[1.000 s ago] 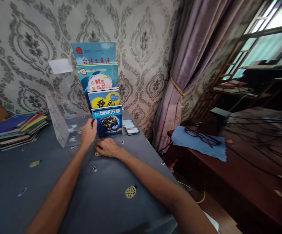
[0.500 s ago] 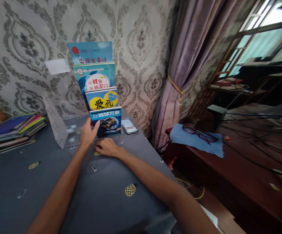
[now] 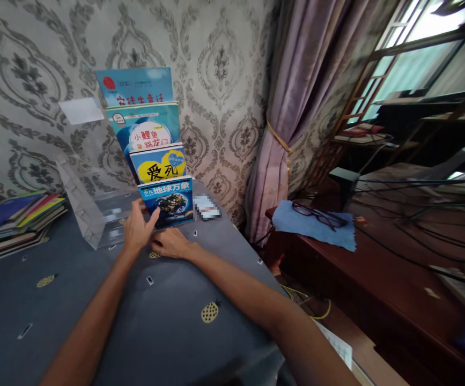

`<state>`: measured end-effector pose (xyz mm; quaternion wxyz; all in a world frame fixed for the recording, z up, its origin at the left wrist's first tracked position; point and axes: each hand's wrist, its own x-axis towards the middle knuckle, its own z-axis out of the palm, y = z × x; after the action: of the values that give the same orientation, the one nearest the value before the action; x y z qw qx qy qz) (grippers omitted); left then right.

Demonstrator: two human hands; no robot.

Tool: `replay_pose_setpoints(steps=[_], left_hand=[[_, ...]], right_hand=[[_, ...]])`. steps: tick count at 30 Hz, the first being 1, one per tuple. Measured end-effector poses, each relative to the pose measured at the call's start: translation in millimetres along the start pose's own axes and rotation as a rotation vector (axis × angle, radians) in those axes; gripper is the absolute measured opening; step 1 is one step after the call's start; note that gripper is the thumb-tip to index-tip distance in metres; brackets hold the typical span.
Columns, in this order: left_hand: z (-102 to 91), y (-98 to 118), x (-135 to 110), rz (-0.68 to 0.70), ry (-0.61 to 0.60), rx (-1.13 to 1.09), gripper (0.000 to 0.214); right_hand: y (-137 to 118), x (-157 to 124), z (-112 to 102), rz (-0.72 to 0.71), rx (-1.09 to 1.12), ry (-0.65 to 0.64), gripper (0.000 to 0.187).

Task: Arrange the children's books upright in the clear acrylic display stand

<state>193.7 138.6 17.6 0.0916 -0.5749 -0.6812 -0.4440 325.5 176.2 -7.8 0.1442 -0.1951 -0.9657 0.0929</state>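
A small blue book with a globe on its cover [image 3: 171, 206] stands at the front of a clear acrylic tiered rack [image 3: 89, 214]. My left hand [image 3: 139, 228] is closed on its lower left edge, thumb across the cover and the other fingers partly hidden at the side. Just below the book, my right hand [image 3: 171, 243] rests on the table with its fingers curled in; I see nothing in it. Behind rise a book with a yellow shape [image 3: 160, 167], a teal book with a white circle [image 3: 147, 131] and a taller blue book [image 3: 135, 86].
Stacked books and folders [image 3: 15, 220] lie at the left on the grey patterned tablecloth [image 3: 155, 332]. A blurred-out small item [image 3: 207, 208] sits right of the rack. Glasses [image 3: 320, 214] lie on a blue cloth [image 3: 292, 225] on a brown desk with cables. A purple curtain [image 3: 276, 107] hangs behind.
My view has turned slightly right, so the scene sits further left. My left thumb lies a little lower and further over the front book's cover. The right hand stays below the book.
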Motion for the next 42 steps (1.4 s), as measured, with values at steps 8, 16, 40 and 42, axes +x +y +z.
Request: replay_pose_setpoints(steps=[8, 16, 40, 42], left_hand=[[-17.1, -28, -36, 0.244, 0.054, 0.202, 0.042], [-36.0, -51, -69, 0.420, -0.092, 0.285, 0.030], [-27.5, -49, -70, 0.347, -0.427, 0.170, 0.024], [-27.6, -49, -70, 0.353, -0.427, 0.175, 0.023]], right_hand=[[-1, 0, 0, 0.011, -0.011, -0.006, 0.027], [-1, 0, 0, 0.025, -0.005, -0.018, 0.027], [-2, 2, 1, 0.032, -0.018, -0.023, 0.025], [-2, 2, 1, 0.024, -0.021, -0.019, 0.026]])
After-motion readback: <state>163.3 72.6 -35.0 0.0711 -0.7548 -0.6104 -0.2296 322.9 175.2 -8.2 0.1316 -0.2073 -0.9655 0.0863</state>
